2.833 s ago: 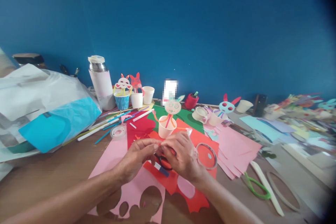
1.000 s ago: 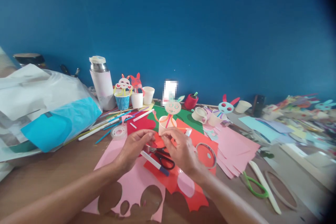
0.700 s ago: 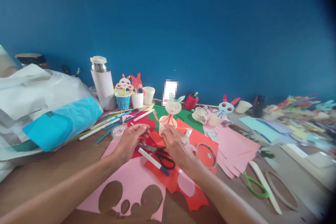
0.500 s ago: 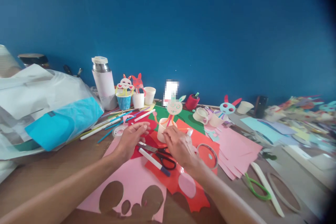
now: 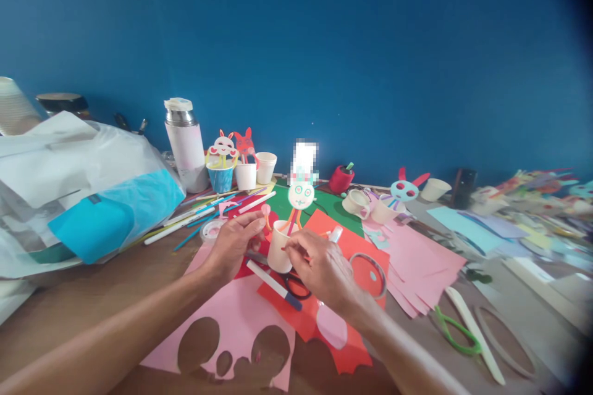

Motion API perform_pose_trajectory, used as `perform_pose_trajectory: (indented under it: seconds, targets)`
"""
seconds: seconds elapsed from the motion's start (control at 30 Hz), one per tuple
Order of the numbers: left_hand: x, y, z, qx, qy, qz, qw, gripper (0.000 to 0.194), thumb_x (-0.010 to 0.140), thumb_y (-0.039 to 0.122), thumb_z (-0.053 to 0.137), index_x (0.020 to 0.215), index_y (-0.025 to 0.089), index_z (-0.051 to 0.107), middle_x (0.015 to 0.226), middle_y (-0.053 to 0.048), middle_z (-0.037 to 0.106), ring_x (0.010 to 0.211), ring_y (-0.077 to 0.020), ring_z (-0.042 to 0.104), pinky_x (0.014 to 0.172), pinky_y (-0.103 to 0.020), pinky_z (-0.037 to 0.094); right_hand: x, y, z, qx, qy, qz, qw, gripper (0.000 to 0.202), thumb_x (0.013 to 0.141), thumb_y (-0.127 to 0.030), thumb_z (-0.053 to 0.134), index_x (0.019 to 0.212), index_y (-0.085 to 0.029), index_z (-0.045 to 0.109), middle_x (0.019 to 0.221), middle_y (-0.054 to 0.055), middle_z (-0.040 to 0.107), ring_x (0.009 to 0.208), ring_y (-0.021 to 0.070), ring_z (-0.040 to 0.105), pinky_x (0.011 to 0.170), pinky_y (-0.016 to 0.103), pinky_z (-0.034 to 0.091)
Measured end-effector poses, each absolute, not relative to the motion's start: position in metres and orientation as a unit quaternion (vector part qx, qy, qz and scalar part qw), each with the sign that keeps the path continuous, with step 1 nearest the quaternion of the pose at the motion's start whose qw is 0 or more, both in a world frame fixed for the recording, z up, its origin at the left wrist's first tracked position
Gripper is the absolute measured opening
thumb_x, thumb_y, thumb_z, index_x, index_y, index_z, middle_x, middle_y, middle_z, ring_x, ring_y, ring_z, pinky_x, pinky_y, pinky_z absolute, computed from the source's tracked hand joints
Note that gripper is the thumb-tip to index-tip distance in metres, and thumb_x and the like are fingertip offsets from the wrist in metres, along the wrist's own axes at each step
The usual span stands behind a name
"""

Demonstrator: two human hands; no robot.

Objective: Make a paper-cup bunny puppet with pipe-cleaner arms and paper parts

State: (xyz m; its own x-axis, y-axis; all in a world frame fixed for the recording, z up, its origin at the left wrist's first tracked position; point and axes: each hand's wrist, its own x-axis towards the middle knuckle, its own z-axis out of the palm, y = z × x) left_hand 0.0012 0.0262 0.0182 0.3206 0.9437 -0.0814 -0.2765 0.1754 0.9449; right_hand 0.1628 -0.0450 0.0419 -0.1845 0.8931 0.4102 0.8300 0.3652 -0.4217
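A white paper cup [image 5: 279,251] stands between my hands, slightly tilted. A round white paper face [image 5: 301,194] with green-ringed eyes rises from it on orange and red strips. At the cup's left, an orange strip with a pink tip [image 5: 266,212] curves outward. My left hand [image 5: 238,241] is closed at that strip, its fingertips pinching it. My right hand [image 5: 320,265] is closed at the cup's right side, fingers against its wall and partly hiding it. Beneath lie black-handled scissors [image 5: 298,287], mostly covered, and a white marker with a dark cap [image 5: 274,284].
Pink paper with cut-out holes [image 5: 241,308] lies in front, red paper [image 5: 319,336] beside it. A roll of tape [image 5: 370,274] and pink sheets [image 5: 421,259] are right. A flask [image 5: 185,151], decorated cups [image 5: 220,179] and a plastic bag [image 5: 106,154] stand at the back left.
The cup with its paper face has come nearer to me and a little left, now covering more of the scissors. My left fingers have met the pink-tipped strip.
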Motion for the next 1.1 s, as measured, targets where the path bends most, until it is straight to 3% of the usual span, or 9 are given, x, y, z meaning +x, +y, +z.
perform_pose_trajectory:
  seconds: [0.57,0.77,1.1]
  targets:
    - [0.001,0.033,0.019,0.452,0.356,0.477,0.664,0.018,0.071,0.027,0.062,0.084,0.015,0.059,0.050,0.004,0.049,0.044,-0.0056,0.041,0.044,-0.018,0.033,0.159,-0.034,0.045,-0.553,-0.786,0.061,0.269,0.012,0.082,-0.016,0.046,0.073,-0.019,0.053,0.072,-0.001,0.060,0.059,0.0097,0.052,0.057,0.021,0.033]
    - [-0.003,0.043,0.018,0.444,0.361,0.491,0.658,0.015,0.071,0.029,0.062,0.069,0.015,0.056,0.051,0.004,0.051,0.043,-0.0048,0.042,0.043,-0.017,0.034,0.159,-0.020,0.057,-0.523,-0.764,0.137,0.352,0.011,0.081,-0.019,0.048,0.076,-0.021,0.057,0.088,0.001,0.062,0.063,0.0098,0.053,0.057,0.020,0.037]
    - [-0.004,0.045,0.016,0.444,0.340,0.500,0.661,0.020,0.069,0.032,0.064,0.075,0.014,0.059,0.057,0.003,0.053,0.044,-0.0052,0.042,0.043,-0.017,0.033,0.144,0.025,0.068,-0.530,-0.690,0.264,0.416,0.019,0.077,-0.034,0.052,0.074,-0.018,0.062,0.058,-0.003,0.057,0.047,0.0080,0.049,0.046,0.018,0.036]
